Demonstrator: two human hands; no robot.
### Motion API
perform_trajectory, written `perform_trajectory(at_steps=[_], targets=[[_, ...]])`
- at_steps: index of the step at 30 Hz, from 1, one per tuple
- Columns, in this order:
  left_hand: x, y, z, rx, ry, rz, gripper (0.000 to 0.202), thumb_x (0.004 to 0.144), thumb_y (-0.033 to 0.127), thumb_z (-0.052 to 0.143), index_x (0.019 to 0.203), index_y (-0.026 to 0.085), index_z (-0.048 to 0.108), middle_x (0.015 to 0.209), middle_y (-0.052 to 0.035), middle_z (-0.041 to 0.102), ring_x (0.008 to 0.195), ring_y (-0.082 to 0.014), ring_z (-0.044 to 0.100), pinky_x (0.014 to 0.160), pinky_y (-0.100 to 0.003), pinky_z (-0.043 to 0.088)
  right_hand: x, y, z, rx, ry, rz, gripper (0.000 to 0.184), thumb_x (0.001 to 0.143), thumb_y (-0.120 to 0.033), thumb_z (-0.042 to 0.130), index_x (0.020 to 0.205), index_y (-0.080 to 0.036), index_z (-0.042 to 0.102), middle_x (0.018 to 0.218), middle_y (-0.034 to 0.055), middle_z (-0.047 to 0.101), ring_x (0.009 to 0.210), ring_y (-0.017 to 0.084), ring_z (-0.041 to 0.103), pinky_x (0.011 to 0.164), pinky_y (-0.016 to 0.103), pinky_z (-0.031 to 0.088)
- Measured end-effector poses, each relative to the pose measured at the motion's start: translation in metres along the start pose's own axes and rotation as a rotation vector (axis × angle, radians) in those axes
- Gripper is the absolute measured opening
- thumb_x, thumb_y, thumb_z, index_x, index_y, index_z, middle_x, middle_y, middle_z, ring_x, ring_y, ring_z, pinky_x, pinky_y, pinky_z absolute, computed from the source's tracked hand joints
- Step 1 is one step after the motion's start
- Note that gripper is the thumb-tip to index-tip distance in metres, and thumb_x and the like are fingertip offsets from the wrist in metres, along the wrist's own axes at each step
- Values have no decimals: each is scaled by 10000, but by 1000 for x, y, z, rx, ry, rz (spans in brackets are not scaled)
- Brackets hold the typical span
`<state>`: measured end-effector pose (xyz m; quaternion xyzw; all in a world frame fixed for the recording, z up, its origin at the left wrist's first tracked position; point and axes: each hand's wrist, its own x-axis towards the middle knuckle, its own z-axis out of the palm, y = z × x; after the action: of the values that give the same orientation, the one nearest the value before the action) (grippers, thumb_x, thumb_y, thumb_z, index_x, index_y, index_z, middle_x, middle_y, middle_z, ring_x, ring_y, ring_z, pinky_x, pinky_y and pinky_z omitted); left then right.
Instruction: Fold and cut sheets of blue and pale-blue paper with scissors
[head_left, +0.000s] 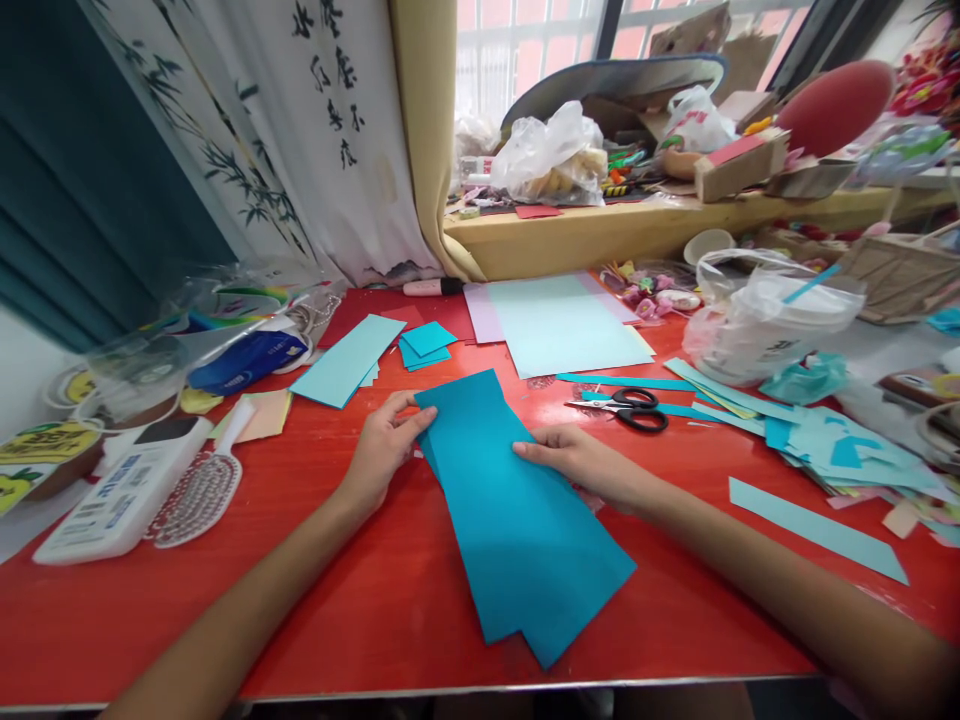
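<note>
Two overlapping strips of blue paper (510,500) are held above the red table, fanned apart at their near ends. My left hand (390,445) pinches their far left edge between thumb and fingers. On the right side, my right hand (562,460) grips the paper's edge, thumb on top and fingers partly hidden beneath. Beyond the left hand lie small blue paper squares (427,343) and a pale blue paper strip (349,360). Black-handled scissors (630,405) rest past the right hand, close to thin blue offcuts.
Large pale sheets (574,325) lie at the back, near a marker (433,288). A hairbrush (201,490) and a white package (124,490) sit at left. Paper scraps (847,445) pile up at right, below a plastic bag with a tub (772,310). The red table (337,630) ends in front.
</note>
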<state>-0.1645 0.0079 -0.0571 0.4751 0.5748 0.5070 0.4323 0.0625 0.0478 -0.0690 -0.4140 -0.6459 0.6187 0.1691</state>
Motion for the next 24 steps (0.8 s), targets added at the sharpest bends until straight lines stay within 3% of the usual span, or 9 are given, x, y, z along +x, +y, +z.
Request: perform_trajectory(at_steps=[4, 9, 12, 16, 21, 24], targets=[[0, -3, -1, 10, 16, 22, 229, 746, 371, 599, 867, 187, 538, 495, 73, 443, 378, -49, 386, 394, -171, 345, 1, -1, 4, 346, 16, -32, 309, 823, -419, 512, 1021, -198, 601, 977, 56, 671, 856, 191, 639, 726, 315, 515], [1, -8, 0, -24, -55, 37, 212, 755, 360, 586, 848, 178, 528, 530, 52, 487, 398, -64, 435, 361, -172, 347, -1, -2, 10, 396, 38, -62, 388, 859, -422, 456, 1196, -237, 513, 1113, 61, 627, 950, 207, 616, 813, 370, 503], [1, -8, 3, -55, -59, 64, 176, 768, 326, 572, 807, 170, 501, 549, 49, 481, 411, -64, 441, 341, -169, 359, -3, -5, 13, 404, 44, -54, 383, 854, -421, 468, 1183, -233, 520, 1144, 65, 612, 976, 209, 606, 833, 368, 499], [-2, -6, 6, -123, 10, 86, 261, 753, 291, 582, 969, 191, 473, 704, 40, 504, 444, -63, 475, 309, -173, 382, -5, -9, 16, 396, -9, -58, 388, 783, -341, 588, 1141, -200, 539, 1161, 75, 601, 978, 218, 607, 820, 360, 507], [-3, -6, 7, -129, 35, 126, 397, 747, 288, 582, 1110, 231, 431, 709, 61, 464, 428, -47, 467, 310, -161, 384, -6, -11, 17, 314, -28, 13, 342, 741, -291, 620, 1045, -144, 572, 1021, 96, 659, 821, 208, 650, 634, 304, 535], [-3, -5, 7, -118, 31, 140, 399, 744, 274, 589, 1111, 224, 438, 760, 43, 473, 446, -42, 467, 311, -155, 374, -6, -10, 18, 319, -6, -8, 348, 741, -312, 619, 1043, -148, 566, 1009, 93, 659, 806, 203, 650, 629, 299, 528]])
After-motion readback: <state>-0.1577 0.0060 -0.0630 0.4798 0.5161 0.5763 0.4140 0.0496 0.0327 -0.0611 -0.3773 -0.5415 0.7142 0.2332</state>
